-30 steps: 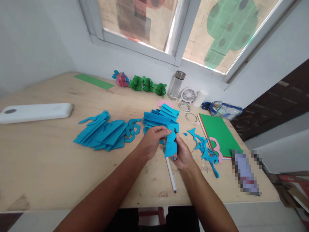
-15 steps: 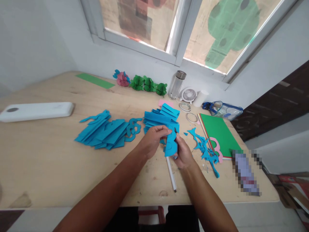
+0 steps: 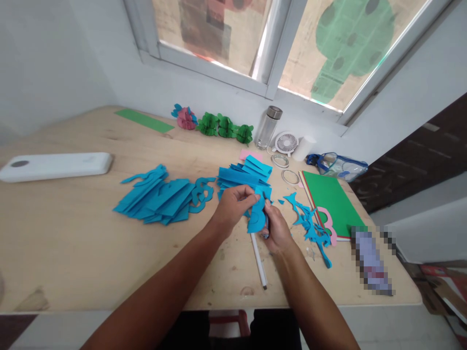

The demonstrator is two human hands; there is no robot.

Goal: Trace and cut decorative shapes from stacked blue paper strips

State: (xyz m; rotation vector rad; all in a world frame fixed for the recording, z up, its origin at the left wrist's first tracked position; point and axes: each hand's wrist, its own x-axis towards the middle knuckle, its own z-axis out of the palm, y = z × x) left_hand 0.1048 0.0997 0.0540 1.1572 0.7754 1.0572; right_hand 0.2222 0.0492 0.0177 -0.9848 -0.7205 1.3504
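Observation:
My left hand (image 3: 235, 204) pinches the upper left edge of a blue paper piece (image 3: 257, 218) that has a curved, scalloped outline. On its right side my right hand (image 3: 277, 226) is closed round a small dark-bladed tool, probably scissors, mostly hidden by the fingers and paper. Behind my hands lies a pile of folded blue paper (image 3: 237, 176). A second blue stack (image 3: 156, 199) lies to the left, with a curly blue cutout (image 3: 202, 194) beside it. Blue scraps (image 3: 310, 226) are scattered on the right. A white pen (image 3: 259, 262) lies below my hands.
Green sheets (image 3: 335, 204) with a pink cutout (image 3: 327, 223) lie at the right. Along the back stand green paper ornaments (image 3: 224, 127), a bottle (image 3: 268, 127), a small fan (image 3: 286, 143) and a clear pouch (image 3: 339, 165). A long white case (image 3: 62, 166) lies far left.
The blue piece has tilted and shifted slightly up, and its lower left edge looks trimmed differently. My left hand has moved a little with it.

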